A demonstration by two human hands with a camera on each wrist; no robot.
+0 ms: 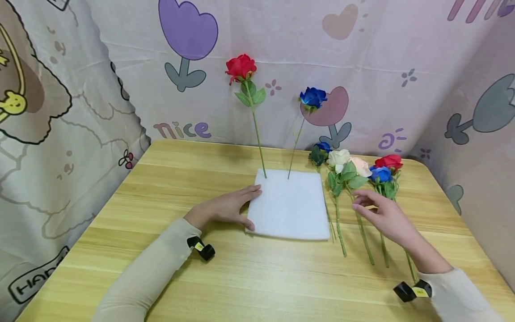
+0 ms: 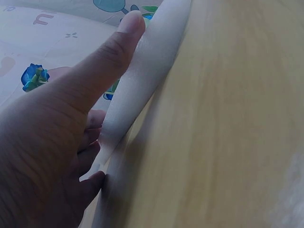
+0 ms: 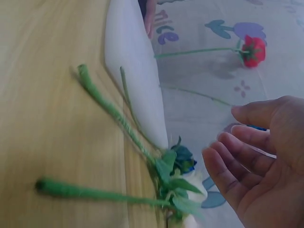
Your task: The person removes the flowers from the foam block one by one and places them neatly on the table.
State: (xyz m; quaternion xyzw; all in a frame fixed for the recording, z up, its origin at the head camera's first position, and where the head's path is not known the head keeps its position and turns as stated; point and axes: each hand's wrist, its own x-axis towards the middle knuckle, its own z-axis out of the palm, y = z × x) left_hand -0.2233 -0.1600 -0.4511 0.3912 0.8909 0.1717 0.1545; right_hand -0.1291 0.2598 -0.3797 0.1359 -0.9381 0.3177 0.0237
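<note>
A white foam board (image 1: 287, 205) lies on the table with a red rose (image 1: 241, 68) and a blue rose (image 1: 313, 98) standing upright along its back edge. My left hand (image 1: 229, 206) rests at the board's left side, thumb and fingers spread; the left wrist view shows this hand (image 2: 52, 133) beside the foam edge (image 2: 137, 71). My right hand (image 1: 386, 219) is over the stems of the lying flowers, near a white rose (image 1: 339, 158) and a peach rose (image 1: 360, 166). In the right wrist view its fingers are loosely bent, and the hand (image 3: 261, 161) holds nothing.
Right of the board lie several flowers, among them a dark blue one (image 1: 323, 147), a blue rose (image 1: 380, 174) and a red rose (image 1: 388, 161). Their stems point toward the table's front. A printed cloth (image 1: 273, 27) hangs behind the wooden table (image 1: 257, 281).
</note>
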